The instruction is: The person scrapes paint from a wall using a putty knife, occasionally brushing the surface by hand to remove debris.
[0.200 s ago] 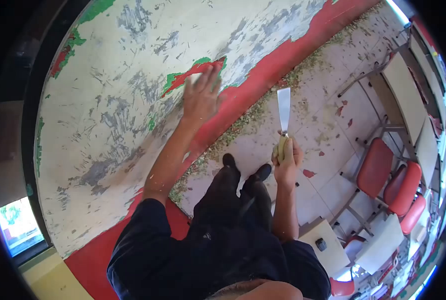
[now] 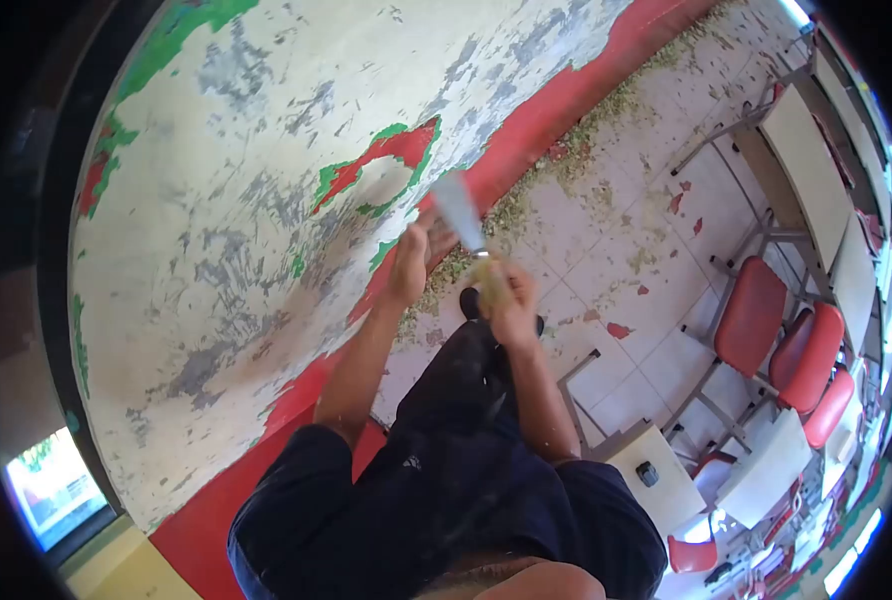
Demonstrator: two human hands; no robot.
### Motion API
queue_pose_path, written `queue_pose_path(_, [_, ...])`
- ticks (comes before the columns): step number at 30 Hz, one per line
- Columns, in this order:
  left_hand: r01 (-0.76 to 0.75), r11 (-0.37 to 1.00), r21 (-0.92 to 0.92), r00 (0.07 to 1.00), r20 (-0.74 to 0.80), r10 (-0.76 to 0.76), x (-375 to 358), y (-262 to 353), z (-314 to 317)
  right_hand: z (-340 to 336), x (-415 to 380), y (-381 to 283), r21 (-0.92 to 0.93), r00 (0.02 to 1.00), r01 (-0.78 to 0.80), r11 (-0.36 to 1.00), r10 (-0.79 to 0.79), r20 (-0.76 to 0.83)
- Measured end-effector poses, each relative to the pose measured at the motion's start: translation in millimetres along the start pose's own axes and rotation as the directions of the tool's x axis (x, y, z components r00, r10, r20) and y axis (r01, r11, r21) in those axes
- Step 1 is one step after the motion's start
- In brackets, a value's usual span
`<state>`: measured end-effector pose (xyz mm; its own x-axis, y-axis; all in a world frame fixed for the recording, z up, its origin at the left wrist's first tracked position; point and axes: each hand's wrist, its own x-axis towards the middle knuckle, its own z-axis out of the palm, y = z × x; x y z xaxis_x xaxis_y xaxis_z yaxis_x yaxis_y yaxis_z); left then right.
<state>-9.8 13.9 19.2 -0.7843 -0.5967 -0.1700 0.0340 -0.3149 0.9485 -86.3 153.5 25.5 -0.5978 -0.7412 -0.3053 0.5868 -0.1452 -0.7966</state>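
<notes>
My right hand (image 2: 513,312) is closed round the yellowish handle of a putty knife (image 2: 457,210), whose wide metal blade points up toward the wall and is slightly blurred. Just left of the blade, my left hand (image 2: 412,262) is held close to the lower wall (image 2: 216,190), fingers stretched out and partly blurred. The wall's cream paint is scraped and flaking, with grey marks all over. Above my left hand, a peeled patch (image 2: 371,165) shows red and green layers. A red band (image 2: 526,140) runs along the wall's base.
Paint flakes (image 2: 606,130) lie along the floor by the wall. On the right stand red chairs (image 2: 751,315) and cream-topped desks (image 2: 806,175); a small dark object (image 2: 647,473) rests on the nearer desk (image 2: 626,460). My shoes are partly hidden below my hands.
My left hand has come down off the peeled patch toward the wall's base. My right hand has brought the putty knife left, close to my left hand and the wall.
</notes>
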Motion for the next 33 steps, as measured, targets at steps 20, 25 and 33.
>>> queue_pose_path(20, [0.272,0.93,0.248,0.826,-0.555,-0.093,42,-51,-36,38,69,163,0.229,0.993,-0.093,0.969,0.108,-0.054])
queue_pose_path(25, [0.238,0.933,0.271,0.844,-0.533,-0.06,77,-26,-11,48,98,157,0.32,0.994,0.064,0.945,-0.033,-0.102])
queue_pose_path(33, [0.249,0.939,0.237,0.829,-0.554,-0.079,69,-49,-16,22,79,151,0.185,0.975,-0.221,0.958,0.221,0.018])
